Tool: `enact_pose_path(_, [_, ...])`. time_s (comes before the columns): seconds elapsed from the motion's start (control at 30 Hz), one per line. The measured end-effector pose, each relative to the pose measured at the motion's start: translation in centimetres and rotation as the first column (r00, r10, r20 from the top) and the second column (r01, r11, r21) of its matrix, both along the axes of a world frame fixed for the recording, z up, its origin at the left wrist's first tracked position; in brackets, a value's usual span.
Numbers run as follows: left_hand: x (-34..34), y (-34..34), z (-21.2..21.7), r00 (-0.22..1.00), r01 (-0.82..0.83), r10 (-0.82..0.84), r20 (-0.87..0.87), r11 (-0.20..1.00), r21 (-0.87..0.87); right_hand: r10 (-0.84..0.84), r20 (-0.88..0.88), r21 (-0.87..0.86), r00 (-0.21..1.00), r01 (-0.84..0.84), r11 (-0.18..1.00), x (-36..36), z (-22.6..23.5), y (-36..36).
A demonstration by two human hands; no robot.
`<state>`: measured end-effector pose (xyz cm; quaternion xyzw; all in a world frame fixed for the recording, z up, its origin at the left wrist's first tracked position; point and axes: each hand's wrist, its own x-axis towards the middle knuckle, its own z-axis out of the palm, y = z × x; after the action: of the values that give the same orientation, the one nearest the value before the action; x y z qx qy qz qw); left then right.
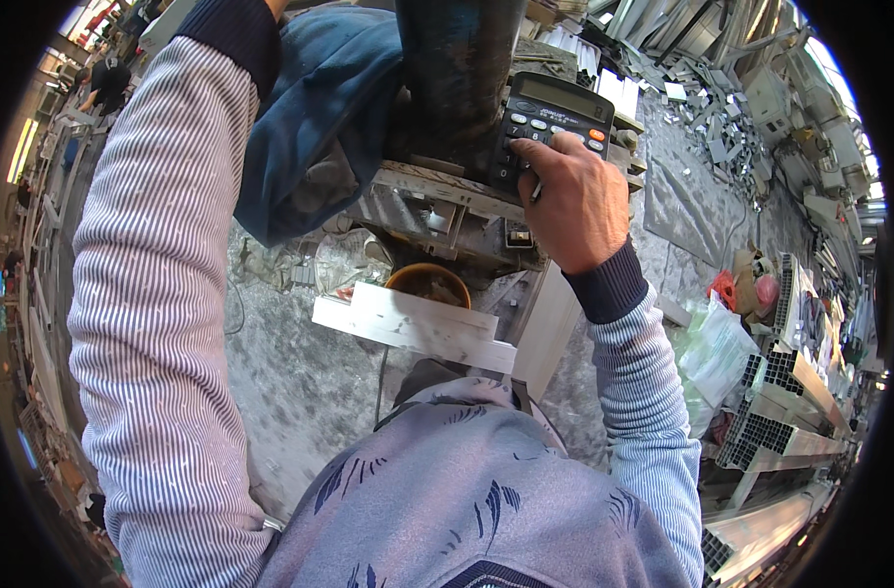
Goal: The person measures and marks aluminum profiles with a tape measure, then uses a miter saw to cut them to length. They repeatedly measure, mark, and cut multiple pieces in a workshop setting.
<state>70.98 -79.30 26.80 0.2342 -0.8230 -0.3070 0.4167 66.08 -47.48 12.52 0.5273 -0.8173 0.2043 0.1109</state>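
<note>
My right hand (581,201) is over a black desk calculator (562,93), its index fingertip on the keys at the calculator's left side. The fingers are curled, and the short tip of a pen (536,192) pokes out below them; the rest is hidden in the hand. The calculator rests on a cluttered work surface beside a thick dark metal column (460,64). My left arm reaches up past the top edge. Only a sliver of my left hand (276,5) shows beyond the dark cuff, and its fingers are out of sight. A blue cloth (320,108) hangs between that arm and the column.
Below the work surface are an orange-rimmed bucket (429,281) and white flat profiles (418,328). Metal offcuts (717,127) litter the floor at far right. Stacked hollow profiles (775,436) and a clear plastic bag (714,358) are at right. A person (107,83) is at far left.
</note>
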Motion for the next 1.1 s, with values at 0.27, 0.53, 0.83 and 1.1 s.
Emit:
enact_pose_path(0.27, [0.3, 1.0, 0.3, 0.994, -0.091, 0.093, 0.052, 0.995, -0.036, -0.021, -0.007, -0.041, 1.000, 0.021, 0.999, 0.2, 0.7, 0.1])
enact_pose_path(0.53, [0.3, 0.3, 0.2, 0.996, -0.077, 0.084, 0.035, 0.984, -0.160, -0.009, -0.061, 0.093, 0.998, 0.015, 0.996, -0.1, 1.0, 0.1])
enact_pose_path(0.83, [0.3, 0.5, -0.1, 0.999, -0.032, 0.033, 0.002, 0.998, -0.061, 0.038, 0.002, 0.042, 0.999, -0.038, 0.998, 2.3, 1.0, 1.8])
enact_pose_path(1.1, [-0.1, -0.1, -0.5, 0.998, 0.017, -0.019, -0.058, 0.999, -0.032, 0.005, 0.009, 0.028, 1.000, -0.005, 1.000, 3.2, -0.3, 2.2])
